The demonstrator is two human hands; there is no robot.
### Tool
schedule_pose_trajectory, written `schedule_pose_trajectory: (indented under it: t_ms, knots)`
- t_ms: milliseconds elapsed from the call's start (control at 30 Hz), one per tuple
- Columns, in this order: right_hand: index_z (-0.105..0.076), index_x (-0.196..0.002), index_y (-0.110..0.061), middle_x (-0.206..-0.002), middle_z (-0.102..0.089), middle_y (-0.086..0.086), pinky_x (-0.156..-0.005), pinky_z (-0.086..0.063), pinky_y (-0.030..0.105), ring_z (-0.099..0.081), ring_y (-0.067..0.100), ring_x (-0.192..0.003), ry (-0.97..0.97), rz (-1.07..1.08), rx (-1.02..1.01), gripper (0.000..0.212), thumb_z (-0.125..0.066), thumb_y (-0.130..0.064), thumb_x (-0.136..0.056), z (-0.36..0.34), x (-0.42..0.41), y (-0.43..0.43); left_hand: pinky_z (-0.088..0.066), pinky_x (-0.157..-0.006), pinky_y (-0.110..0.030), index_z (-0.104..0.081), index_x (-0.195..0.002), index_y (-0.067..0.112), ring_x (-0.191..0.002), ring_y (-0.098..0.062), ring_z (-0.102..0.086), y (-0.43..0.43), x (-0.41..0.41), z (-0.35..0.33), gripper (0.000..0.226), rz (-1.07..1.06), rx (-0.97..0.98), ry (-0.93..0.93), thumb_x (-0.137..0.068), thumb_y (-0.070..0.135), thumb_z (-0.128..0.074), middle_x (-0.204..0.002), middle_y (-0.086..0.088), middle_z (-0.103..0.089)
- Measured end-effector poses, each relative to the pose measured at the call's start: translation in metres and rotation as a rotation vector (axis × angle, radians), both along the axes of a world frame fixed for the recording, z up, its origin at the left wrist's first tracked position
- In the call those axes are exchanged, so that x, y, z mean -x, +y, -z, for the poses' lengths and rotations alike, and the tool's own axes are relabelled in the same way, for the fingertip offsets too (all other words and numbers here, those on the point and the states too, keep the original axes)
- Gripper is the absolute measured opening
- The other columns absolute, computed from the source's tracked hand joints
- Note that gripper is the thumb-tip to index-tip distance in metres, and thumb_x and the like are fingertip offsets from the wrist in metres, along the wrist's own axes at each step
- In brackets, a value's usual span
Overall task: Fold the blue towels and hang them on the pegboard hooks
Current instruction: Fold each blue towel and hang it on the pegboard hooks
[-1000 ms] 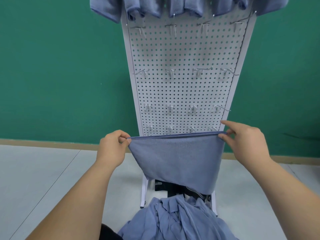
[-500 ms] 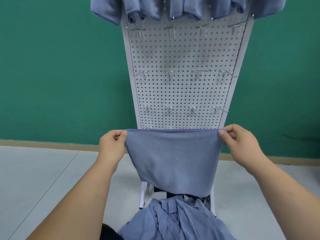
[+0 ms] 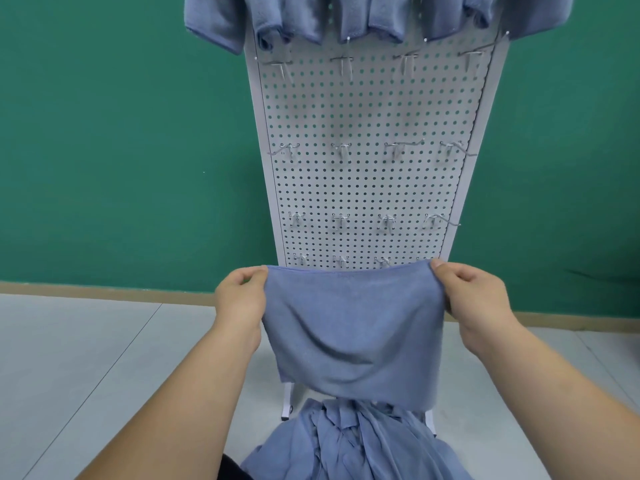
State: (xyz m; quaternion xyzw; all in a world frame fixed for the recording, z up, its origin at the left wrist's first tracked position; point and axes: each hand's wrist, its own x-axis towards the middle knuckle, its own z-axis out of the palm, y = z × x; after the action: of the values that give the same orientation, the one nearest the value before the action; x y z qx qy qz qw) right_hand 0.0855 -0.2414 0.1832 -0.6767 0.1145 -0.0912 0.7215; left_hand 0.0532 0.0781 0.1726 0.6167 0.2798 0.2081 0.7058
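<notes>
Right hand [image 3: 476,301] fingers [image 3: 459,276] now all curled on towel [image 3: 353,334].

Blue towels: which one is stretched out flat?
The middle towel, pinched at its top corners by the left hand and right hand; the hung towels droop bunched up top, and the pile lies crumpled below.

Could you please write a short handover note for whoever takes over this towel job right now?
Hands: the left hand pinches the upper left corner of the held towel, and the right hand pinches its upper right corner. The towel hangs spread between them, in front of the foot of the pegboard.
Done: hung towels drape along the board's top edge.
Left: finish folding the held towel, hang it on one of the bare hooks lower down, then work through the pile of towels heaped below.
</notes>
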Motion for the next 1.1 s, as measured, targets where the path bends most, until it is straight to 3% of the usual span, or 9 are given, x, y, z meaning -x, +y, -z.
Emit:
schedule_pose_trajectory:
  t_ms: [133, 300, 433, 600, 767, 867, 967, 1033, 1100]
  knots:
    - [-0.079, -0.096, -0.012, -0.092, -0.081, 0.001, -0.068, -0.060, 0.025, -0.072, 0.012, -0.075, -0.044, -0.120, 0.030, 0.011, -0.073, -0.020, -0.099, -0.003, 0.015, 0.029, -0.058, -0.089, -0.039, -0.078, -0.096, 0.017, -0.088, -0.016, -0.068, -0.027, 0.005, -0.005, 0.008, 0.120, -0.052, -0.007, -0.097, 0.017, -0.070, -0.099, 0.001, -0.078]
    - [-0.080, -0.095, -0.019, -0.091, -0.081, -0.002, -0.087, -0.065, 0.042, -0.074, 0.011, -0.084, -0.125, -0.235, 0.124, 0.005, -0.075, -0.020, -0.098, 0.003, 0.031, 0.065, -0.061, -0.080, -0.039, -0.076, -0.093, 0.015, -0.076, -0.014, -0.070, -0.069, 0.012, -0.006, 0.007, 0.329, -0.147, -0.011, -0.094, 0.021, -0.079, -0.088, -0.002, -0.080]
    - [-0.080, -0.092, -0.025, -0.088, -0.080, -0.010, -0.089, -0.063, 0.043, -0.074, 0.007, -0.083, -0.183, -0.250, 0.193, 0.003, -0.079, -0.022, -0.094, 0.007, 0.038, 0.081, -0.053, -0.068, -0.018, -0.076, -0.095, 0.016, -0.077, -0.004, -0.073, -0.088, 0.018, -0.006, 0.006, 0.398, -0.204, -0.056, -0.092, 0.018, -0.081, -0.089, 0.001, -0.080]
    - [-0.080, -0.092, -0.027, -0.086, -0.079, -0.013, -0.084, -0.062, 0.036, -0.074, 0.006, -0.083, -0.213, -0.237, 0.264, 0.004, -0.081, -0.023, -0.093, 0.013, 0.038, 0.083, -0.050, -0.063, -0.011, -0.078, -0.098, 0.018, -0.083, -0.008, -0.074, -0.087, 0.021, -0.008, 0.004, 0.430, -0.224, -0.037, -0.094, 0.019, -0.079, -0.091, 0.001, -0.080]
    - [-0.081, -0.098, -0.026, -0.089, -0.077, -0.017, -0.074, -0.049, 0.006, -0.070, -0.006, -0.083, -0.288, -0.156, 0.454, 0.006, -0.081, -0.026, -0.092, 0.014, 0.039, 0.079, -0.060, -0.077, -0.024, -0.078, -0.099, 0.018, -0.089, -0.018, -0.076, -0.090, 0.025, -0.008, 0.004, 0.462, -0.218, -0.041, -0.095, 0.020, -0.078, -0.092, -0.001, -0.080]
    - [-0.081, -0.100, -0.027, -0.093, -0.074, -0.018, -0.078, -0.052, 0.009, -0.070, -0.005, -0.085, -0.341, -0.141, 0.565, 0.008, -0.080, -0.027, -0.093, 0.017, 0.041, 0.080, -0.063, -0.088, -0.035, -0.079, -0.098, 0.018, -0.082, -0.013, -0.076, -0.093, 0.026, -0.008, 0.005, 0.480, -0.177, -0.041, -0.098, 0.016, -0.074, -0.087, -0.002, -0.080]
    - [-0.079, -0.102, -0.030, -0.094, -0.070, -0.019, -0.079, -0.055, 0.017, -0.067, -0.002, -0.085, -0.399, -0.121, 0.684, 0.011, -0.081, -0.031, -0.091, 0.018, 0.044, 0.081, -0.064, -0.089, -0.035, -0.079, -0.100, 0.012, -0.087, -0.017, -0.078, -0.095, 0.028, -0.013, 0.016, 0.504, -0.106, -0.050, -0.102, 0.008, -0.064, -0.090, -0.007, -0.081]
    - [-0.077, -0.104, -0.033, -0.094, -0.068, -0.020, -0.078, -0.053, 0.017, -0.066, -0.002, -0.085, -0.405, -0.124, 0.727, 0.021, -0.086, -0.034, -0.085, 0.018, 0.045, 0.080, -0.064, -0.086, -0.033, -0.078, -0.104, 0.005, -0.093, -0.026, -0.078, -0.095, 0.028, -0.017, 0.023, 0.536, -0.032, -0.047, -0.102, 0.000, -0.055, -0.096, -0.014, -0.080]
    - [-0.076, -0.101, -0.035, -0.092, -0.069, -0.020, -0.077, -0.052, 0.017, -0.066, -0.003, -0.083, -0.393, -0.122, 0.733, 0.023, -0.089, -0.033, -0.081, 0.017, 0.044, 0.078, -0.064, -0.083, -0.030, -0.077, -0.106, 0.002, -0.091, -0.024, -0.078, -0.093, 0.029, -0.021, 0.029, 0.580, -0.014, -0.037, -0.101, -0.003, -0.049, -0.097, -0.014, -0.080]
